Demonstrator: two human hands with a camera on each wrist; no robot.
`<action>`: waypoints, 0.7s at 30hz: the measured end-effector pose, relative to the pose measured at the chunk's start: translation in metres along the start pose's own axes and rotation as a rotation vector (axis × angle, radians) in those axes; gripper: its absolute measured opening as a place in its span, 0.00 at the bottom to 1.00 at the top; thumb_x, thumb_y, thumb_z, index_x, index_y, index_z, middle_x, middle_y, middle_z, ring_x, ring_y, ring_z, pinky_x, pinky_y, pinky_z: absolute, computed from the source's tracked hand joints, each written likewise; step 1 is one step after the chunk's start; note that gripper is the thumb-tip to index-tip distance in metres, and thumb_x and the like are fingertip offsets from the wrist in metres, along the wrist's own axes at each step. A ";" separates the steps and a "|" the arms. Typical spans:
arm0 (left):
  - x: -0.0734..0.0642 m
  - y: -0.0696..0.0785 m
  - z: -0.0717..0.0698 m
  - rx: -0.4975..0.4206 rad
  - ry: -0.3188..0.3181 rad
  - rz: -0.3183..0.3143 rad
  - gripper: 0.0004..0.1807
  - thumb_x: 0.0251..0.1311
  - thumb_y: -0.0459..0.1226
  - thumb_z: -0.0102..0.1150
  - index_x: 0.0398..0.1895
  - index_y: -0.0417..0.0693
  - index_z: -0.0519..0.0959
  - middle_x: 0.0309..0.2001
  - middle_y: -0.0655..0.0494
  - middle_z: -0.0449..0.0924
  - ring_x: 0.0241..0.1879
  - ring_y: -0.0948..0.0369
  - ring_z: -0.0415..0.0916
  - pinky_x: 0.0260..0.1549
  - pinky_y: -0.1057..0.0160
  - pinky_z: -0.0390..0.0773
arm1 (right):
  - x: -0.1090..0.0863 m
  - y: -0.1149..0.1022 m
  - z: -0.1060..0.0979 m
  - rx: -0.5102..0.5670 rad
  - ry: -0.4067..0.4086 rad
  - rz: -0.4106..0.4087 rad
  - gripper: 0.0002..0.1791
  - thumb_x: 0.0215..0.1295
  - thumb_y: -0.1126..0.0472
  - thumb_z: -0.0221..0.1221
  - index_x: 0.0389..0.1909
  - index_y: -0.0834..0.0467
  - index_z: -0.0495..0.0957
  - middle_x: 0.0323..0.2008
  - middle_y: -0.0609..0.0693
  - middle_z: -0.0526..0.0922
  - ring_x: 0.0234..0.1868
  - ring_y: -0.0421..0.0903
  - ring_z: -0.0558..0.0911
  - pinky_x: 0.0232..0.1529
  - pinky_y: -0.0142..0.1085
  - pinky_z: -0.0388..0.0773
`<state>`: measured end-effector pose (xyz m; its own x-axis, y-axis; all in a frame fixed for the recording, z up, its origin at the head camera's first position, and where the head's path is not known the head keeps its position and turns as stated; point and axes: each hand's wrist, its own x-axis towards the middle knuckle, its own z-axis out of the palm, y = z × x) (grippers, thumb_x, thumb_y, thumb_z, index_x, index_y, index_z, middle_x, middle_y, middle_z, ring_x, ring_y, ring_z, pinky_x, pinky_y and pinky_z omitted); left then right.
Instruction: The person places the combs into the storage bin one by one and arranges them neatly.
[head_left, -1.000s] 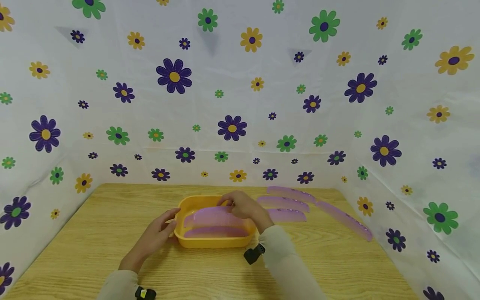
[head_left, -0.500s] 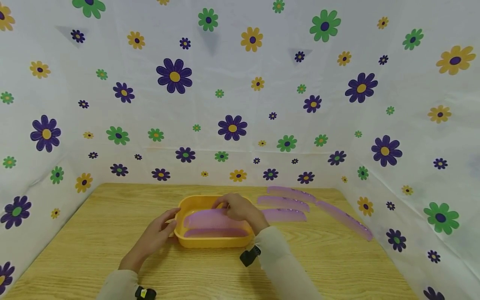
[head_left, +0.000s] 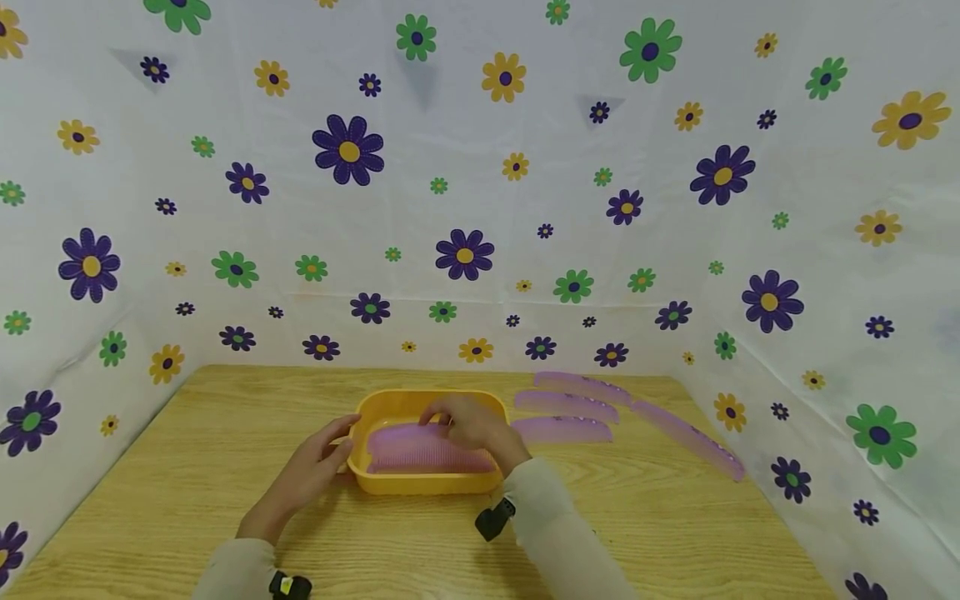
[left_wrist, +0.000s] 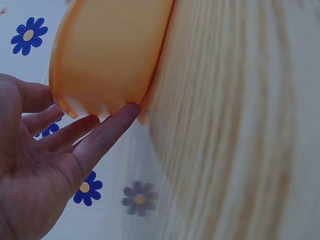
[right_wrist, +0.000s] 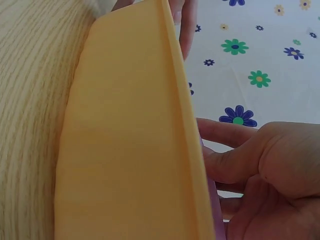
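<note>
A yellow plastic basket (head_left: 427, 483) stands on the table, with translucent purple combs lying inside. My right hand (head_left: 465, 421) reaches into its right half and pinches the spine of a comb (head_left: 408, 437), whose teeth face me. In the right wrist view the thumb and fingers (right_wrist: 235, 160) are partly behind the basket wall, with a purple strip of comb beside them. My left hand (head_left: 315, 462) rests its fingertips against the basket's left end; in the left wrist view its fairly straight fingers (left_wrist: 107, 137) touch the outer wall.
To the right of the basket, several purple combs lie on the wooden table (head_left: 247, 433): a back comb (head_left: 581, 385), a middle comb (head_left: 566, 406), a front comb (head_left: 566, 430) and a slanted comb (head_left: 690, 439). A flower-patterned white cloth (head_left: 405, 217) encloses the table's back and sides.
My right hand has moved slightly left and down into the basket, lowering the comb over the one in front. The left hand stays at the basket's left end.
</note>
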<state>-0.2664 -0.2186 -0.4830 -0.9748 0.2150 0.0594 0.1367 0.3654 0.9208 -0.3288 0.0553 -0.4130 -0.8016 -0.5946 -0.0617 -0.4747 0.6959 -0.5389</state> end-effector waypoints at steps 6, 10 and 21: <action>0.000 -0.001 -0.001 0.000 -0.005 0.001 0.27 0.82 0.39 0.42 0.80 0.43 0.58 0.77 0.30 0.57 0.71 0.33 0.68 0.51 0.55 0.89 | 0.002 0.003 0.006 0.014 -0.014 -0.020 0.21 0.70 0.77 0.53 0.52 0.54 0.85 0.54 0.56 0.86 0.54 0.51 0.83 0.63 0.45 0.83; 0.001 0.000 -0.001 -0.003 -0.005 -0.005 0.28 0.82 0.40 0.42 0.80 0.44 0.58 0.77 0.31 0.57 0.71 0.33 0.67 0.51 0.55 0.89 | 0.002 0.002 0.008 0.047 -0.015 -0.028 0.21 0.71 0.78 0.53 0.52 0.54 0.85 0.55 0.56 0.86 0.55 0.53 0.83 0.63 0.46 0.83; 0.002 -0.003 -0.001 -0.002 -0.007 0.011 0.28 0.82 0.40 0.43 0.80 0.43 0.58 0.77 0.30 0.58 0.70 0.33 0.68 0.50 0.56 0.89 | 0.003 0.008 0.016 0.090 -0.035 -0.009 0.23 0.69 0.79 0.53 0.52 0.54 0.85 0.52 0.56 0.85 0.51 0.49 0.81 0.62 0.45 0.83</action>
<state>-0.2691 -0.2203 -0.4849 -0.9719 0.2255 0.0672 0.1474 0.3609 0.9209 -0.3296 0.0524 -0.4304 -0.7834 -0.6156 -0.0849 -0.4463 0.6524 -0.6125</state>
